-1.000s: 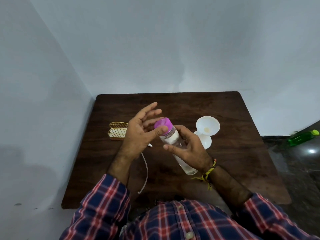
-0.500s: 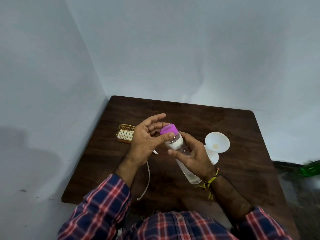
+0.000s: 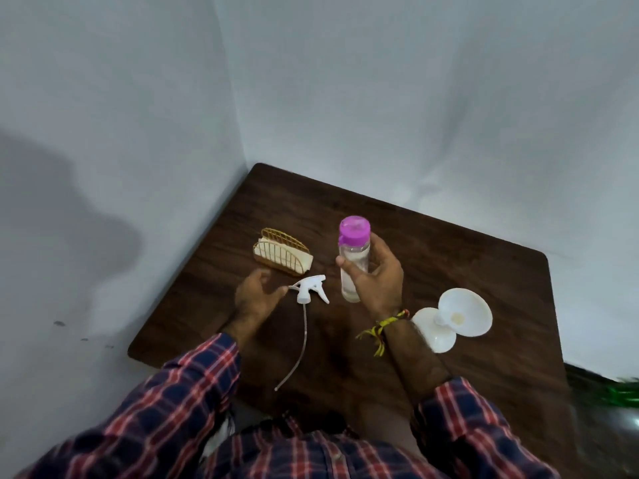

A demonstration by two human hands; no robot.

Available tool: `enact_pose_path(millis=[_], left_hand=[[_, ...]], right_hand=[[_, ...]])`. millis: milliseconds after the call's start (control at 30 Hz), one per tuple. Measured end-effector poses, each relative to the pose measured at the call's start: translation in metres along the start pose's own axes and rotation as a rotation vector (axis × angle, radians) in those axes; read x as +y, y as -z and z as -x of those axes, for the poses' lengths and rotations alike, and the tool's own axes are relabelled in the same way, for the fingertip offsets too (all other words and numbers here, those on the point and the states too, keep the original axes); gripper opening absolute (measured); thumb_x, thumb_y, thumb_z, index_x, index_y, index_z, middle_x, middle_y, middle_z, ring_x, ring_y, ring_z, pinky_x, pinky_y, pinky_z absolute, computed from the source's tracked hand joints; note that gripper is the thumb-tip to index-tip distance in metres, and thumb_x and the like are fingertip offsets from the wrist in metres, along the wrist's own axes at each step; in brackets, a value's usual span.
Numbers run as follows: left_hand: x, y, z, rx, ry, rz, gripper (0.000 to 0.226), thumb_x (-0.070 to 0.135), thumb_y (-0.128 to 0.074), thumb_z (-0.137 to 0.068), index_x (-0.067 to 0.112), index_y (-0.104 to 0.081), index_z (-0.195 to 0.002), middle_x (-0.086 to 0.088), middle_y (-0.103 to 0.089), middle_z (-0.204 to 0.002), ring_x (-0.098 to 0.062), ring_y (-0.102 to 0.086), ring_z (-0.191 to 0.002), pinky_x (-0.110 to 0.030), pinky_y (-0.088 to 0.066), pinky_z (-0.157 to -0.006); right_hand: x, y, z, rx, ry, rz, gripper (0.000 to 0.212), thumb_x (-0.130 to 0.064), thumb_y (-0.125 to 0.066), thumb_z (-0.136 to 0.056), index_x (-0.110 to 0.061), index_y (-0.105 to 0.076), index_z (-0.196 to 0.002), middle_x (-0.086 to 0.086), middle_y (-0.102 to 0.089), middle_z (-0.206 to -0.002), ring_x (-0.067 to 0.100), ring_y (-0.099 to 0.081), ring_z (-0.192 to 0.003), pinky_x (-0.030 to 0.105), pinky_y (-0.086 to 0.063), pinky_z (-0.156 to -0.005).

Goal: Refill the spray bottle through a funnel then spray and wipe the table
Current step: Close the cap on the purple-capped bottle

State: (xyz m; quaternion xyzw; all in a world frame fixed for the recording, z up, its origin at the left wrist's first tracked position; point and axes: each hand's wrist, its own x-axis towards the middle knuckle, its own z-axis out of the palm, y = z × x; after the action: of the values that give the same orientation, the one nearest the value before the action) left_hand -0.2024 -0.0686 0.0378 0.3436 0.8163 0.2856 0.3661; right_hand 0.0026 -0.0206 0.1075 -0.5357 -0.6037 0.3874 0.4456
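Observation:
My right hand (image 3: 378, 283) grips a clear bottle with a purple cap (image 3: 353, 257) and holds it upright above the dark wooden table (image 3: 484, 271). The cap is on the bottle. A white trigger sprayer head (image 3: 308, 288) with its long dip tube (image 3: 301, 344) lies on the table to the left of the bottle. My left hand (image 3: 254, 297) hovers low beside the sprayer, fingers loosely curled, one fingertip at its nozzle end. A white funnel (image 3: 465, 312) sits in a white container (image 3: 432, 331) on the right.
A gold wire holder with folded tissues (image 3: 281, 252) stands near the table's left back. Walls close off the left and back sides. A green bottle (image 3: 622, 392) lies blurred on the floor at the far right.
My left hand came off the purple cap and dropped to the table beside the sprayer head. My right hand brought the bottle upright. The view swung left.

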Motion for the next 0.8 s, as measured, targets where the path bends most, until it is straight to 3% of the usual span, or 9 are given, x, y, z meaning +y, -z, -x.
enact_pose_path(millis=[100, 167, 233, 333, 500, 800], left_hand=[[-0.031, 0.006, -0.021, -0.203, 0.036, -0.472, 0.088, 0.034, -0.079, -0.076, 0.017, -0.032, -0.148, -0.009, -0.036, -0.152, -0.029, -0.034, -0.140, -0.041, -0.037, -0.111], [-0.041, 0.005, -0.028, -0.273, -0.001, -0.598, 0.101, 0.031, -0.079, -0.076, 0.017, -0.016, -0.153, -0.007, -0.014, -0.161, -0.034, -0.012, -0.147, -0.044, -0.028, -0.116], [-0.045, 0.002, -0.032, -0.312, -0.016, -0.670, 0.107, 0.030, -0.078, -0.077, 0.019, -0.005, -0.154, -0.007, -0.005, -0.162, -0.035, -0.003, -0.148, -0.046, -0.025, -0.117], [-0.047, 0.002, -0.046, -0.388, 0.022, -0.733, 0.108, 0.030, -0.078, -0.077, 0.020, -0.003, -0.154, -0.007, -0.004, -0.162, -0.034, -0.002, -0.148, -0.045, -0.025, -0.118], [-0.046, 0.000, -0.058, -0.429, 0.059, -0.792, 0.107, 0.030, -0.077, -0.078, 0.021, -0.002, -0.154, -0.005, -0.003, -0.162, -0.033, -0.002, -0.148, -0.045, -0.026, -0.116], [-0.046, 0.001, -0.060, -0.442, 0.067, -0.788, 0.105, 0.028, -0.076, -0.079, 0.021, -0.003, -0.154, -0.006, -0.004, -0.162, -0.032, -0.003, -0.148, -0.045, -0.026, -0.116]], right_hand=[[0.005, -0.024, -0.035, 0.042, -0.052, 0.007, 0.057, -0.022, -0.084, -0.072, -0.015, -0.061, -0.124, -0.003, -0.070, -0.112, 0.010, -0.066, -0.101, 0.032, -0.056, -0.088], [0.009, -0.046, -0.062, 0.080, -0.075, 0.024, 0.057, -0.024, -0.084, -0.072, -0.014, -0.061, -0.122, -0.002, -0.070, -0.112, 0.012, -0.066, -0.100, 0.034, -0.057, -0.087], [0.010, -0.067, -0.090, 0.111, -0.082, 0.024, 0.055, -0.024, -0.084, -0.072, -0.011, -0.061, -0.120, 0.001, -0.069, -0.110, 0.014, -0.066, -0.097, 0.031, -0.057, -0.084], [0.011, -0.097, -0.132, 0.116, -0.071, 0.034, 0.051, -0.020, -0.083, -0.073, -0.007, -0.062, -0.118, 0.005, -0.070, -0.109, 0.016, -0.065, -0.096, 0.022, -0.053, -0.079], [0.021, -0.133, -0.188, 0.144, -0.108, 0.066, 0.055, -0.020, -0.084, -0.072, -0.007, -0.062, -0.121, 0.007, -0.069, -0.113, 0.021, -0.065, -0.101, 0.037, -0.055, -0.089], [0.040, -0.148, -0.215, 0.146, -0.143, 0.140, 0.060, -0.024, -0.083, -0.073, -0.006, -0.058, -0.125, 0.009, -0.067, -0.119, 0.024, -0.064, -0.106, 0.039, -0.053, -0.094]])
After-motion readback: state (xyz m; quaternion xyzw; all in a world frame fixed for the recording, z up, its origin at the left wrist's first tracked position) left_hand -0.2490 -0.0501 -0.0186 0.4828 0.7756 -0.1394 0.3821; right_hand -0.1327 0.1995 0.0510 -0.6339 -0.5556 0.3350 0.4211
